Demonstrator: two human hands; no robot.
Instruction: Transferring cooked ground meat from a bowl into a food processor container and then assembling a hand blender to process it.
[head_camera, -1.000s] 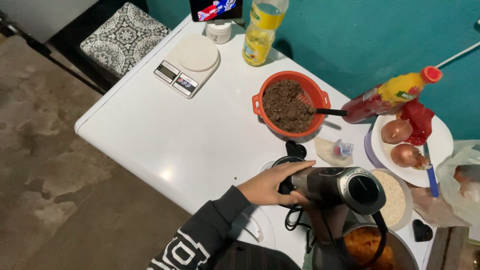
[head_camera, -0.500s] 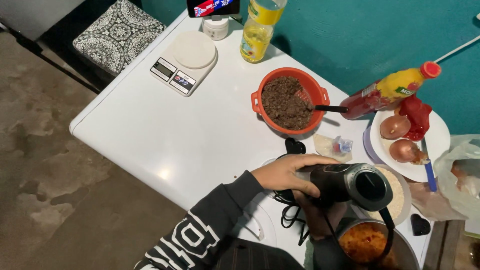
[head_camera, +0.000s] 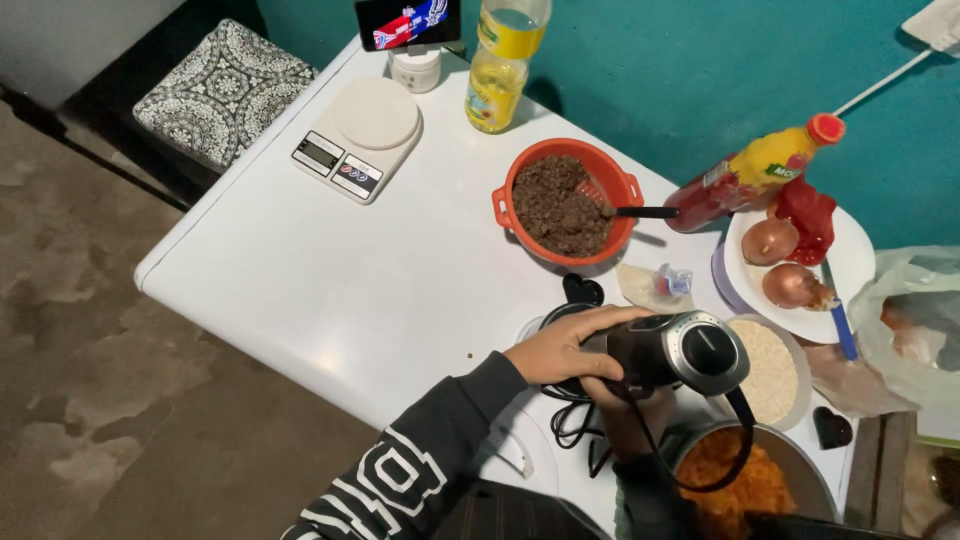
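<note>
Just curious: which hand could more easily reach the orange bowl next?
Probably left: the left hand lies atop the hand blender, nearer the orange bowl; the right hand is tucked underneath.

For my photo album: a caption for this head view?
Left hand grips a hand blender over a pot of orange food.

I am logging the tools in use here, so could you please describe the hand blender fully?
The hand blender has a black and silver motor body with a round dial on its top end. It leans over the metal pot of orange mash. The left hand grips its body; a black cord loops from it. Its lower shaft is hidden.
</note>
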